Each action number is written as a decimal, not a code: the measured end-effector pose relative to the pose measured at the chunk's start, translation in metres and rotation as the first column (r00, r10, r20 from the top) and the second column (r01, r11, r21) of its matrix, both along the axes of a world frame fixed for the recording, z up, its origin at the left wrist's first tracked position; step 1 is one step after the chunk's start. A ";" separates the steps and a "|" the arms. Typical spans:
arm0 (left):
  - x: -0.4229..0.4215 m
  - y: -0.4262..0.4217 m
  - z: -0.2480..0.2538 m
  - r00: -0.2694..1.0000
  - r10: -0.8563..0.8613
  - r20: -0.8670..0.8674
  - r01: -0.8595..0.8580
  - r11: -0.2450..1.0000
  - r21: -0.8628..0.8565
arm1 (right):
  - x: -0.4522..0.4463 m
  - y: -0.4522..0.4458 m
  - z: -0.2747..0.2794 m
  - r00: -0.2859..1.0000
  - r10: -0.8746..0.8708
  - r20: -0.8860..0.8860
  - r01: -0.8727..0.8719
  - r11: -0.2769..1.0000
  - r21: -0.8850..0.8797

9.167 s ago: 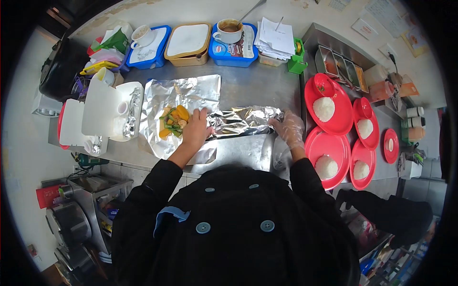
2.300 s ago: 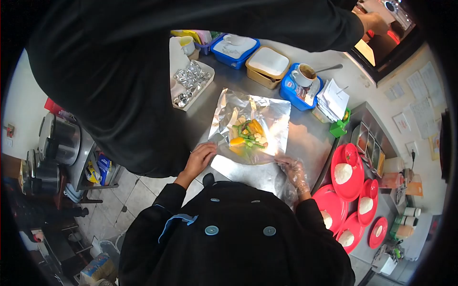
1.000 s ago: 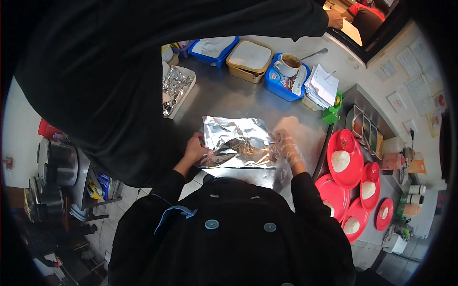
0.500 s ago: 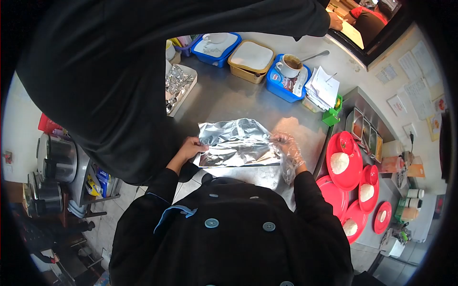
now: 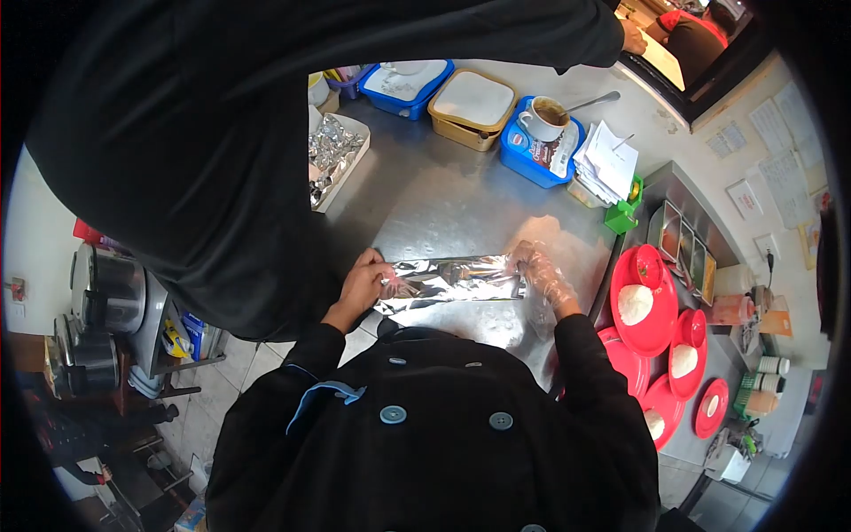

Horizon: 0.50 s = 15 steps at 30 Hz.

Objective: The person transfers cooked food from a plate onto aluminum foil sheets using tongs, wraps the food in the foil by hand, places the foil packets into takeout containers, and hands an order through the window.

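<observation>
A sheet of aluminium foil point(image 5: 456, 280), folded into a long narrow strip, lies across the steel counter point(image 5: 443, 208) close to my body. My left hand point(image 5: 363, 284) is bare and pinches the foil's left end. Over my right hand point(image 5: 541, 273) is a clear loose plastic glove, and its fingers grip the right end of the foil. Whether anything is wrapped inside the foil cannot be seen.
At left, a person in black point(image 5: 177, 160) leans over the counter beside a white tray point(image 5: 355, 160) of crumpled foil. Lidded tubs point(image 5: 470, 102) and a cup point(image 5: 542, 120) line the back. Red plates point(image 5: 651, 324) with rice stand at right.
The foil, raised and spread wide before, is now folded down into a flatter, narrower strip. Both hands still hold its ends.
</observation>
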<state>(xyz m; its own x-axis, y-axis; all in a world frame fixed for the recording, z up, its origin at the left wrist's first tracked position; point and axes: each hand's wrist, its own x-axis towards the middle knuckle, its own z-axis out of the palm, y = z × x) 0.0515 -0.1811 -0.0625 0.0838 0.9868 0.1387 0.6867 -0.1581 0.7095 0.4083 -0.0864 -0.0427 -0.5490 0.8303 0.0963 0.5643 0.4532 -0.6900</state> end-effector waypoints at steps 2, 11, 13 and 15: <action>0.003 -0.003 0.010 0.997 -0.016 -0.073 0.012 0.998 -0.058 | -0.001 -0.006 0.001 0.992 -0.090 0.083 0.094 0.995 -0.045; 0.035 -0.015 0.012 0.937 0.163 -0.310 -0.198 0.977 -0.084 | -0.025 -0.059 -0.008 0.701 -0.655 0.281 0.683 0.731 0.000; 0.034 -0.012 0.010 0.937 0.178 -0.300 -0.224 0.966 -0.126 | -0.024 -0.060 -0.025 0.661 -0.630 0.408 0.702 0.711 -0.037; 0.031 -0.008 0.008 0.938 0.149 -0.313 -0.196 0.973 -0.123 | -0.025 -0.060 -0.036 0.731 -0.637 0.246 0.555 0.764 0.329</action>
